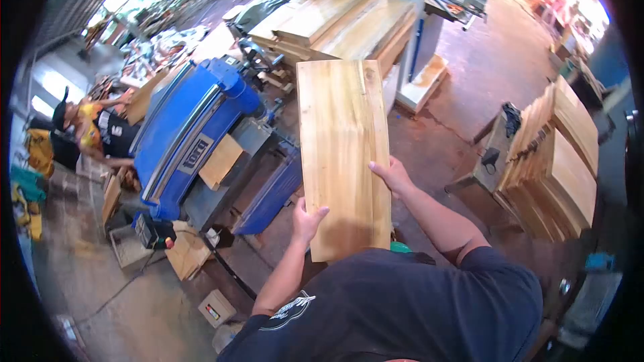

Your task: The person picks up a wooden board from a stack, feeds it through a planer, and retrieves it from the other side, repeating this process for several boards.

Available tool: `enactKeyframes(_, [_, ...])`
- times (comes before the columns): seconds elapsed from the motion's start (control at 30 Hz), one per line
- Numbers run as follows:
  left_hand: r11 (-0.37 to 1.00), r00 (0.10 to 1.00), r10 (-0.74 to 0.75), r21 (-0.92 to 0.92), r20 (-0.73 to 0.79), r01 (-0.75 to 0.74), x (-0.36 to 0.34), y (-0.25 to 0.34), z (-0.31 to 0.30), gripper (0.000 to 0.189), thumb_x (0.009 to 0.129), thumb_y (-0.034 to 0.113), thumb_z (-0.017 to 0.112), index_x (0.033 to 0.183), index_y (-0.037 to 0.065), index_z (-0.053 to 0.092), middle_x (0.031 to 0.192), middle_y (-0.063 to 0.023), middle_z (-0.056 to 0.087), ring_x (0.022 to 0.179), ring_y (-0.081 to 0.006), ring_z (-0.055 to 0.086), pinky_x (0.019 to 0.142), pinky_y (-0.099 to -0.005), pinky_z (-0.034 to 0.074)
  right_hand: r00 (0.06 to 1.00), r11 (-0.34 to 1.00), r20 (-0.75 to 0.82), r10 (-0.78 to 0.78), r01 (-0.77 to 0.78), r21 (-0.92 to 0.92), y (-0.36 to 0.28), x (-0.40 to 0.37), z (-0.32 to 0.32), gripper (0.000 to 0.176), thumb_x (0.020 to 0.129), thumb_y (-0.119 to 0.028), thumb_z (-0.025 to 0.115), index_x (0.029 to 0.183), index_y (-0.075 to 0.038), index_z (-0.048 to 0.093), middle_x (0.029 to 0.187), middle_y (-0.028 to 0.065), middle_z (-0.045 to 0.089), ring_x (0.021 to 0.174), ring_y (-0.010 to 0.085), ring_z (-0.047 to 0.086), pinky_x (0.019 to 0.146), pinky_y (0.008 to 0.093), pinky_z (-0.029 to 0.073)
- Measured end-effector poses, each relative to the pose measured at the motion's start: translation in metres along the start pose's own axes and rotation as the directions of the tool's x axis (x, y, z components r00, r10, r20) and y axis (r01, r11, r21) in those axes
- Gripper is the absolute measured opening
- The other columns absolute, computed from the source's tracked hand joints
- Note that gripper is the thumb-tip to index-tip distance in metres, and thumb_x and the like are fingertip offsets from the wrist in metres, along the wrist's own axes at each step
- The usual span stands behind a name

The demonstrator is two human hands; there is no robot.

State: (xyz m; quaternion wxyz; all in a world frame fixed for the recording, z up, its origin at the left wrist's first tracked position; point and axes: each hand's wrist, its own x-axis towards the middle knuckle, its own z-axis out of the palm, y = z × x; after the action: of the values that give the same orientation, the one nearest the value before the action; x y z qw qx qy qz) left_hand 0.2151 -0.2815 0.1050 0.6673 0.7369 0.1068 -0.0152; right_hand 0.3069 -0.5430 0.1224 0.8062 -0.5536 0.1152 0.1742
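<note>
A pale wooden board is held up lengthwise in front of my body, its broad face towards me. My left hand grips its lower left edge, thumb lying on the face and fingers hidden behind. Higher up on the opposite side, my right hand clasps the right edge in the same way, thumb in front. Beyond the board's left edge stands a blue machine, with a wooden piece on its dark bed.
A stack of wide boards lies ahead, beside a pale upright post. To the right, more boards stand stacked on a support. A person works behind the blue machine. Boards lie low at the left.
</note>
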Motion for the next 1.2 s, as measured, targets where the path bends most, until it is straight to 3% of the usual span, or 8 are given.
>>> enactKeyframes(0.37, [0.924, 0.851, -0.119, -0.370, -0.512, -0.093, 0.013, 0.017, -0.004, 0.062, 0.099, 0.051, 0.037, 0.130, -0.001, 0.046, 0.124, -0.0142, 0.056, 0.111, -0.0246, 0.056, 0.093, -0.0387, 0.047, 0.777, 0.771, 0.570, -0.268, 0.528, -0.357, -0.082, -0.014, 0.068, 0.049, 0.078, -0.015, 0.071, 0.118, 0.003, 0.050, 0.111, 0.0131, 0.060, 0.102, 0.0197, 0.058, 0.091, 0.0343, 0.045])
enactKeyframes(0.5, [0.611, 0.621, -0.248, -0.617, -0.744, -0.495, 0.032, 0.045, 0.007, 0.052, 0.099, 0.050, 0.036, 0.120, 0.005, 0.052, 0.108, -0.0108, 0.061, 0.099, -0.0248, 0.059, 0.086, -0.0390, 0.050, 0.569, 0.639, 0.821, -0.049, 0.650, -0.412, -0.134, -0.066, 0.109, 0.064, 0.075, -0.014, 0.070, 0.131, 0.001, 0.042, 0.124, 0.0213, 0.054, 0.115, 0.0338, 0.055, 0.097, 0.0382, 0.043])
enactKeyframes(0.53, [0.351, 0.716, -0.167, -0.719, -0.678, -0.600, 0.054, -0.017, -0.016, 0.057, 0.097, 0.056, 0.030, 0.118, 0.008, 0.053, 0.102, -0.0141, 0.060, 0.097, -0.0275, 0.060, 0.087, -0.0419, 0.050, 0.341, 0.552, 0.917, -0.207, 0.814, -0.179, -0.129, -0.068, 0.112, 0.072, 0.073, -0.014, 0.070, 0.136, -0.001, 0.037, 0.131, 0.0225, 0.050, 0.121, 0.0371, 0.049, 0.101, 0.0401, 0.041])
enactKeyframes(0.57, [0.190, 0.816, 0.533, -0.908, -0.224, -0.373, 0.067, -0.049, -0.041, 0.027, 0.090, 0.036, 0.052, 0.098, 0.010, 0.051, 0.085, -0.0069, 0.052, 0.078, -0.0227, 0.050, 0.077, -0.0394, 0.047, 0.310, 0.561, 0.932, -0.185, 0.813, -0.159, -0.124, -0.074, 0.113, 0.072, 0.073, -0.014, 0.070, 0.136, -0.001, 0.037, 0.131, 0.0225, 0.050, 0.121, 0.0371, 0.049, 0.101, 0.0401, 0.041])
enactKeyframes(0.7, [0.092, 0.720, 0.634, -0.898, -0.281, -0.431, 0.073, 0.014, -0.019, 0.033, 0.094, 0.036, 0.050, 0.106, 0.005, 0.052, 0.094, -0.0106, 0.057, 0.096, -0.0268, 0.054, 0.093, -0.0425, 0.042, 0.079, 0.359, 0.988, -0.133, 0.933, -0.026, -0.107, -0.093, 0.104, 0.071, 0.073, -0.009, 0.068, 0.138, -0.006, 0.039, 0.139, 0.0209, 0.043, 0.129, 0.0335, 0.043, 0.107, 0.0400, 0.036])
enactKeyframes(0.97, [-0.046, 0.415, 0.885, -0.928, -0.210, -0.370, 0.119, -0.043, -0.069, 0.032, 0.096, 0.036, 0.042, 0.103, 0.006, 0.051, 0.091, -0.0100, 0.055, 0.087, -0.0272, 0.053, 0.087, -0.0443, 0.042, 0.140, 0.221, 0.990, 0.010, 0.965, -0.139, -0.105, -0.093, 0.055, 0.076, 0.066, -0.010, 0.074, 0.135, -0.003, 0.043, 0.136, 0.0217, 0.046, 0.126, 0.0364, 0.045, 0.105, 0.0431, 0.038])
enactKeyframes(1.17, [-0.112, 0.616, 0.701, -0.909, -0.359, -0.401, 0.054, -0.112, -0.061, 0.042, 0.096, 0.051, 0.037, 0.112, 0.014, 0.052, 0.100, -0.0112, 0.057, 0.090, -0.0261, 0.056, 0.085, -0.0462, 0.045, 0.407, 0.241, 0.904, 0.127, 0.872, -0.427, -0.106, -0.085, 0.074, 0.065, 0.073, -0.019, 0.071, 0.130, -0.004, 0.045, 0.119, 0.0236, 0.057, 0.110, 0.0368, 0.057, 0.090, 0.0427, 0.048])
enactKeyframes(1.2, [0.092, 0.806, 0.144, -0.803, -0.574, -0.588, 0.026, -0.061, -0.057, 0.053, 0.095, 0.056, 0.033, 0.121, 0.013, 0.049, 0.110, -0.0123, 0.056, 0.100, -0.0284, 0.055, 0.091, -0.0465, 0.043, 0.560, 0.302, 0.803, 0.204, 0.744, -0.595, -0.102, -0.081, 0.079, 0.059, 0.076, -0.022, 0.070, 0.127, -0.003, 0.046, 0.113, 0.0239, 0.060, 0.105, 0.0381, 0.059, 0.087, 0.0432, 0.050])
